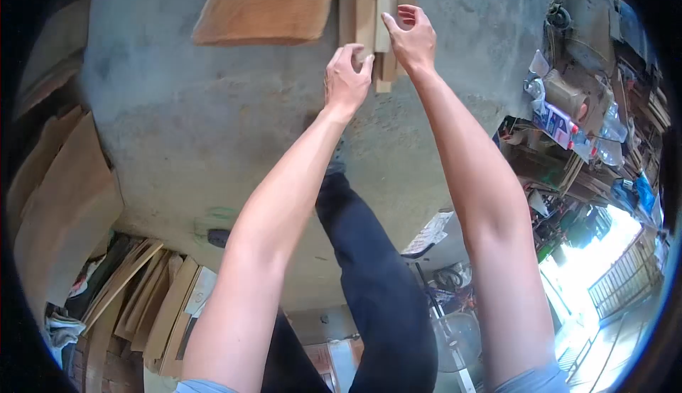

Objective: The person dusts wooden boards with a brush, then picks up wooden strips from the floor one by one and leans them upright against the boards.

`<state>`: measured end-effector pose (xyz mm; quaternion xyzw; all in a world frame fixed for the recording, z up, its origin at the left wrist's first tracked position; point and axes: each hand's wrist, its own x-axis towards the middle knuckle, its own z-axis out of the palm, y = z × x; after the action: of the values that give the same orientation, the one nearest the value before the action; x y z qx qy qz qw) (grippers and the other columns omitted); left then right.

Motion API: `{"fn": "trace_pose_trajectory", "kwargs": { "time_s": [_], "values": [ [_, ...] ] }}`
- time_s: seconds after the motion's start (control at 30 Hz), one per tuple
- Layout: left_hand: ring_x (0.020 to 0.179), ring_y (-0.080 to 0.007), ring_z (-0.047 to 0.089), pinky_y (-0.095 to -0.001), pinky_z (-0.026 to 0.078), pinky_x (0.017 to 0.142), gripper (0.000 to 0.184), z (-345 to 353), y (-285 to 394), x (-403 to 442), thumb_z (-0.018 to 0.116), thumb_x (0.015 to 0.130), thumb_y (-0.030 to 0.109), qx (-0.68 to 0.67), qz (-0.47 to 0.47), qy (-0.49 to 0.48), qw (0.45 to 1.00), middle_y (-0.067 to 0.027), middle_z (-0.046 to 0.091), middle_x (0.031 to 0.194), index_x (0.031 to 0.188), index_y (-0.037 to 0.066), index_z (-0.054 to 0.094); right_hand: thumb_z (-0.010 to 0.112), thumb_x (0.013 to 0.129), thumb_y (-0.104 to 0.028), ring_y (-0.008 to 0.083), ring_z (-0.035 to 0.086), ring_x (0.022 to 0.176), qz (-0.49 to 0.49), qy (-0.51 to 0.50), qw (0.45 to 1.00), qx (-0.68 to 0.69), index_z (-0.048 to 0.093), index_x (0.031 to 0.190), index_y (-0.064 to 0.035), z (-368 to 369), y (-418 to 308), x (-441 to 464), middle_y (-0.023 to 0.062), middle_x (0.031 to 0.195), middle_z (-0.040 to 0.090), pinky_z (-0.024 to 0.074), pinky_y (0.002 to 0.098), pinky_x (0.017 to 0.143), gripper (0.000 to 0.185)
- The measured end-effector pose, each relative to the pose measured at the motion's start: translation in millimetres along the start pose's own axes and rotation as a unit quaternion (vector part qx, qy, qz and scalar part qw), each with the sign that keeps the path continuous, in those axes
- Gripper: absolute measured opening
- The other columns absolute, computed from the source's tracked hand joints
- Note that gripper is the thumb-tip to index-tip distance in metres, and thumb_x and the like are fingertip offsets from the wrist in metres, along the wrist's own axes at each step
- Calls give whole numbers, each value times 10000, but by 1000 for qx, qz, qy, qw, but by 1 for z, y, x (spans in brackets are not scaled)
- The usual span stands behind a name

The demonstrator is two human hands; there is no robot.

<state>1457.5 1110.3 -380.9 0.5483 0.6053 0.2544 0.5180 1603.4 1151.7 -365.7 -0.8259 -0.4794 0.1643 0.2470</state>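
Observation:
Long pale wooden strips (365, 6) lie side by side at the top of the view, running out of frame. One shorter strip end (384, 84) pokes out below the others. My left hand (347, 80) is at the near ends of the strips, its thumb and fingers curved but apart. Just right of the strips, my right hand (415, 41) is raised with thumb and fingers spread in a loose curve. Nothing shows in either hand; whether a fingertip touches the wood I cannot tell. A brown ridged board (266, 6) is left of the strips.
Grey concrete floor (213, 123) stretches beneath my arms, with my dark-trousered leg (366, 251) on it. Boards and cardboard (174, 308) lean at the lower left. Plastic bottles (611, 134) and scrap clutter the right side. A standing fan (458, 340) is at the bottom.

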Motion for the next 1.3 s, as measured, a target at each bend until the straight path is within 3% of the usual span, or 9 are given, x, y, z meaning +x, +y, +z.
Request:
{"fn": "trace_pose_trajectory", "kwargs": {
  "time_s": [0.17, 0.3, 0.53, 0.63, 0.77, 0.93, 1.03, 1.2, 1.3],
  "values": [
    [903, -318, 691, -424, 532, 780, 560, 34, 41, 54, 734, 725, 550, 304, -18, -47, 951, -147, 710, 949, 978, 53, 678, 768, 742, -499, 325, 621, 1098, 90, -121, 988, 11, 559, 1285, -43, 12, 13, 53, 175, 1139, 656, 499, 405, 954, 739],
    [829, -380, 698, -466, 545, 755, 461, 39, 51, 85, 751, 701, 469, 316, -50, -168, 932, -204, 709, 864, 904, 56, 714, 713, 767, -560, 362, 638, 1079, 69, -51, 991, -103, 539, 1313, -47, 37, 6, 59, 223, 1166, 654, 507, 420, 921, 770],
    [843, -386, 674, -487, 530, 733, 400, 22, 44, 12, 768, 715, 418, 218, 12, -89, 972, -184, 690, 856, 861, 64, 653, 714, 759, -440, 353, 656, 1045, 113, -95, 989, -32, 620, 1197, -19, 18, -6, 68, 202, 1100, 685, 523, 396, 897, 615],
    [847, -371, 659, -483, 522, 712, 364, -2, 38, -26, 762, 731, 369, 206, 21, -60, 977, -155, 657, 899, 893, 69, 637, 717, 748, -392, 312, 694, 891, 102, -128, 985, -51, 692, 1015, 2, 8, -22, 33, 186, 921, 713, 537, 385, 811, 477],
    [853, -343, 644, -474, 522, 710, 385, -37, 25, -84, 741, 776, 370, 190, -6, -101, 977, -129, 592, 919, 944, 54, 600, 706, 744, -384, 350, 698, 864, 128, -156, 978, -61, 708, 965, -21, -6, -47, -27, 212, 899, 707, 543, 412, 783, 424],
    [868, -297, 647, -439, 539, 700, 368, -110, 0, -152, 745, 772, 356, 193, 25, -69, 979, -109, 574, 920, 955, 84, 577, 733, 781, -344, 146, 589, 581, 89, -146, 985, -6, 670, 842, 15, -6, -95, -112, 104, 644, 645, 478, 344, 573, 369],
    [853, -281, 648, -434, 546, 689, 377, -167, -24, -192, 760, 760, 317, 201, 21, -58, 978, -95, 557, 924, 975, 94, 546, 697, 873, -160, 118, 665, 732, 83, -169, 970, 153, 658, 917, 34, 0, -149, -174, 63, 810, 705, 525, 274, 684, 203],
    [874, -254, 648, -409, 551, 643, 376, -282, -96, -269, 747, 779, 323, 170, 18, 41, 984, -74, 571, 928, 983, 104, 520, 652, 922, -119, 167, 674, 924, -15, -199, 951, 237, 573, 1093, 27, 26, -265, -301, 105, 1058, 683, 528, 290, 813, 239],
    [938, -211, 651, -356, 554, 660, 380, -361, -154, -318, 719, 805, 366, 216, 12, 64, 974, -53, 582, 907, 978, 95, 517, 634, 938, -127, 189, 661, 984, -34, -267, 892, 362, 514, 1147, 19, 58, -364, -363, 127, 1162, 645, 525, 312, 846, 282]
  ]
}}
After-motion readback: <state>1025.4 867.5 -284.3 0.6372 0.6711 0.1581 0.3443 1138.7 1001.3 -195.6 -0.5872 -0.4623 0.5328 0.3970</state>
